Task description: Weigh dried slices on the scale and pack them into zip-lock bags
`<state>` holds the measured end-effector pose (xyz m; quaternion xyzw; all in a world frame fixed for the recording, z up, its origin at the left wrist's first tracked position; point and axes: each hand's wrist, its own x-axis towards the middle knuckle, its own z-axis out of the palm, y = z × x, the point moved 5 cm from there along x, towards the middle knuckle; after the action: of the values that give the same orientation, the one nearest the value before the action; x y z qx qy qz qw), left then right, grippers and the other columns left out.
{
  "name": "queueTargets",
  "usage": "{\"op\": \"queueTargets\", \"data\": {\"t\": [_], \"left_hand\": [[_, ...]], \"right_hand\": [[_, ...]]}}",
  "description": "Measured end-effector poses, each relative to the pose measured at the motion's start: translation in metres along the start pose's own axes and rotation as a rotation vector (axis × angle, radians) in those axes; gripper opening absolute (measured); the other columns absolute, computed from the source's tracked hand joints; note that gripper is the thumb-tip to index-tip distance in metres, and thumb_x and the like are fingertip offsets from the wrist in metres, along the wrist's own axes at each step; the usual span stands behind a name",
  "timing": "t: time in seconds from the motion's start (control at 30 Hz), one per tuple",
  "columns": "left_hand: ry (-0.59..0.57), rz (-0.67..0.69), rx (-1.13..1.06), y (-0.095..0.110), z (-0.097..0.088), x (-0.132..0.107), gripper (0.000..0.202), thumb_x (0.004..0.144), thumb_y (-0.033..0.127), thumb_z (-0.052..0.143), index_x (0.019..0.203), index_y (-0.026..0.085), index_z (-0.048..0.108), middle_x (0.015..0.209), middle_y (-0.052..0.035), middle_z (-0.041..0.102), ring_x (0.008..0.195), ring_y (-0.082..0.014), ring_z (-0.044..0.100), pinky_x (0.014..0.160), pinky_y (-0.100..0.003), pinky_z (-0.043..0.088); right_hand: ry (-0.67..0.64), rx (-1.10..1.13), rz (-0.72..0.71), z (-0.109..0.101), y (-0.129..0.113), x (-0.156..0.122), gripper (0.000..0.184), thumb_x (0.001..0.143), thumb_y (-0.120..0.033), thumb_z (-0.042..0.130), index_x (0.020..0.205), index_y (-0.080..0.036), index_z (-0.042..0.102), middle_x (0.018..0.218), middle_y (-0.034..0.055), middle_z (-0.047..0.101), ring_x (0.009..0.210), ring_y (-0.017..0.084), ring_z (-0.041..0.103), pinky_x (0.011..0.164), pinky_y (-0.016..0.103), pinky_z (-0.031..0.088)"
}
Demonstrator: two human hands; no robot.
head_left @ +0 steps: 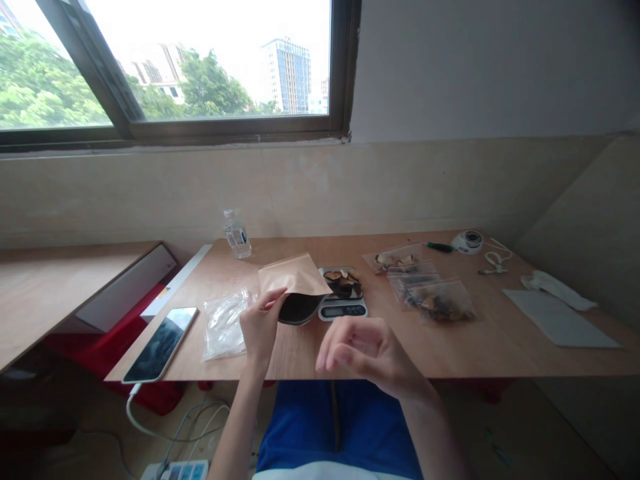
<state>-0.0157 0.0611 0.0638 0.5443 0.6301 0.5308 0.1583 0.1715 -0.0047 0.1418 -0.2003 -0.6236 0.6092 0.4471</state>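
Note:
My left hand pinches the edge of a brown kraft paper pouch, which tilts with its dark mouth gaping toward me. Just beyond my right hand sits a small digital kitchen scale. Dark dried slices, which look like mushrooms, lie on the scale's plate, partly behind the pouch. That right hand hovers near the table's front edge with bent fingers, apart from the thumb, and nothing shows in it. Left of the pouch lies a crumpled pile of clear plastic bags.
Clear bags of dried pieces lie at right. Behind them are a green screwdriver and a white dome camera. A water bottle stands at the back left; a cabled phone lies at the left edge. White paper is far right.

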Motion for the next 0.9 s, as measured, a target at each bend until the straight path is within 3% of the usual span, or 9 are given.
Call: {"op": "queueTargets", "data": {"t": [0.17,0.3,0.43,0.6,0.73,0.83,0.9], "left_hand": [[-0.002,0.027,0.007,-0.002,0.000,0.002,0.021,0.075,0.040,0.060,0.088,0.029,0.071,0.081,0.0030,0.073,0.076,-0.0181,0.069,0.065,-0.023,0.051],[-0.012,0.021,0.027,-0.003,0.001,0.003,0.019,0.075,0.040,0.061,0.086,0.029,0.071,0.078,0.0036,0.073,0.076,-0.0183,0.069,0.064,-0.023,0.050],[-0.015,0.013,0.029,-0.004,-0.001,0.004,0.020,0.074,0.041,0.061,0.085,0.029,0.072,0.076,0.0031,0.073,0.075,-0.0186,0.069,0.064,-0.023,0.050],[-0.018,0.009,0.015,-0.003,-0.002,0.005,0.018,0.074,0.039,0.062,0.085,0.030,0.072,0.078,0.0039,0.073,0.075,-0.0170,0.069,0.063,-0.022,0.049],[-0.013,0.017,0.029,-0.001,-0.001,0.003,0.016,0.074,0.038,0.063,0.084,0.030,0.072,0.079,0.0050,0.073,0.075,-0.0166,0.068,0.064,-0.022,0.049],[-0.013,0.029,0.028,0.001,0.000,0.002,0.015,0.074,0.037,0.063,0.083,0.030,0.071,0.080,0.0054,0.073,0.075,-0.0163,0.068,0.065,-0.022,0.049],[-0.020,0.021,0.007,0.000,-0.001,0.002,0.015,0.075,0.036,0.062,0.084,0.029,0.072,0.080,0.0054,0.073,0.075,-0.0162,0.068,0.064,-0.022,0.049]], "right_hand": [[-0.060,-0.241,0.098,0.009,0.033,0.007,0.024,0.078,-0.035,0.063,0.065,-0.016,0.055,0.075,0.0025,0.063,0.069,0.011,0.057,0.065,0.022,0.046],[-0.216,-0.498,0.036,0.034,0.065,0.008,0.024,0.080,-0.033,0.061,0.063,-0.017,0.053,0.064,-0.0027,0.056,0.059,0.009,0.050,0.057,0.019,0.039],[-0.305,-0.571,-0.019,0.048,0.087,0.007,0.032,0.078,-0.032,0.064,0.058,-0.017,0.043,0.058,-0.0063,0.046,0.053,0.006,0.042,0.051,0.017,0.032],[-0.217,-0.663,-0.027,0.035,0.093,0.015,0.036,0.082,-0.027,0.058,0.055,-0.018,0.035,0.052,-0.0075,0.038,0.049,0.005,0.034,0.047,0.018,0.027],[-0.115,-0.754,-0.078,0.023,0.093,0.030,0.037,0.086,-0.029,0.053,0.054,-0.017,0.037,0.052,-0.0067,0.039,0.048,0.006,0.034,0.047,0.020,0.026],[-0.039,-0.866,-0.123,0.015,0.093,0.040,0.040,0.091,-0.033,0.045,0.054,-0.017,0.043,0.054,-0.0043,0.045,0.053,0.008,0.042,0.053,0.020,0.034],[-0.002,-0.985,-0.161,0.011,0.094,0.044,0.033,0.092,-0.030,0.044,0.062,-0.017,0.051,0.066,0.0001,0.055,0.067,0.013,0.052,0.065,0.023,0.042]]}}
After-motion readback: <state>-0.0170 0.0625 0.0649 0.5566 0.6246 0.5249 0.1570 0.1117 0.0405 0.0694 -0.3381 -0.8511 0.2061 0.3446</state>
